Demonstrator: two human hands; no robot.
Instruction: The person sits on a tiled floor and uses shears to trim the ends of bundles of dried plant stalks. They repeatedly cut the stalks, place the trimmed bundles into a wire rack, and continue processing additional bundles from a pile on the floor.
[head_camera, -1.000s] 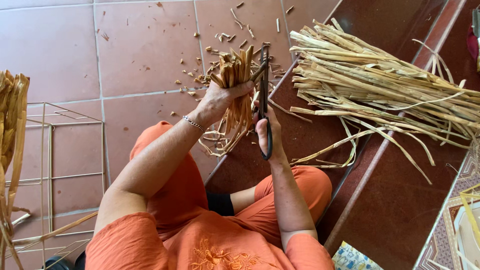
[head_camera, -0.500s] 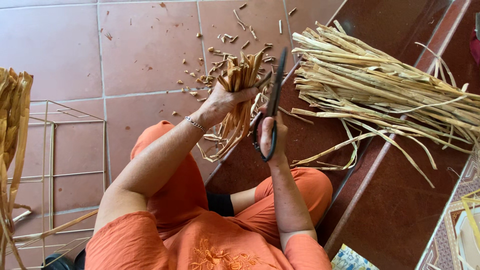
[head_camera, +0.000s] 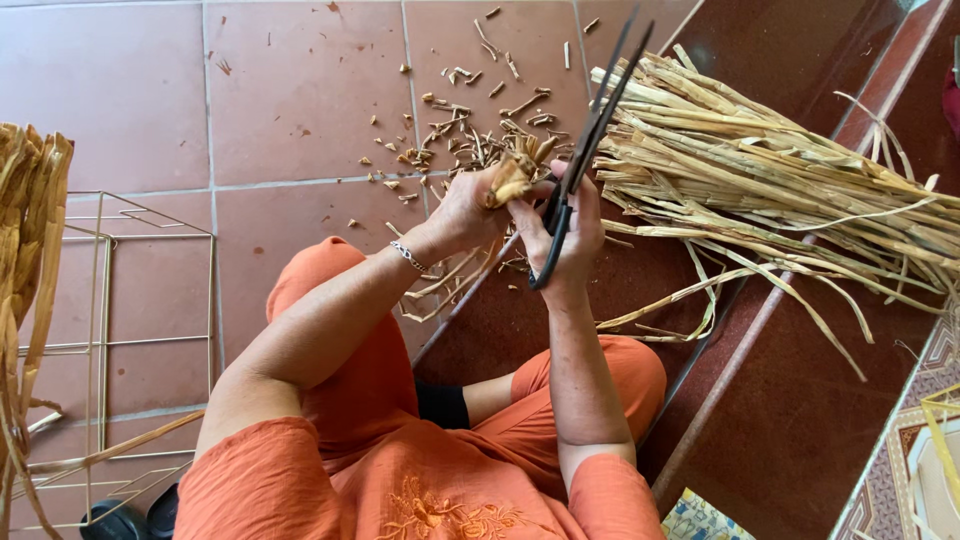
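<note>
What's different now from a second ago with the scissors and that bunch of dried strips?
The scissors in the right hand have swung up, blades now pointing away over the floor. The bundle of dried strips in the left hand shows shorter above the fist. Both grips are unchanged; the straw pile and wire frame stayed put.

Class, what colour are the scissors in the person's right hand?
Black scissors, held in the right hand; the head view shows them.

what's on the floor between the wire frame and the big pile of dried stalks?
Head view: scattered cut scraps on the tiles, and both hands, left hand gripping a small bundle, right hand holding scissors.
</note>
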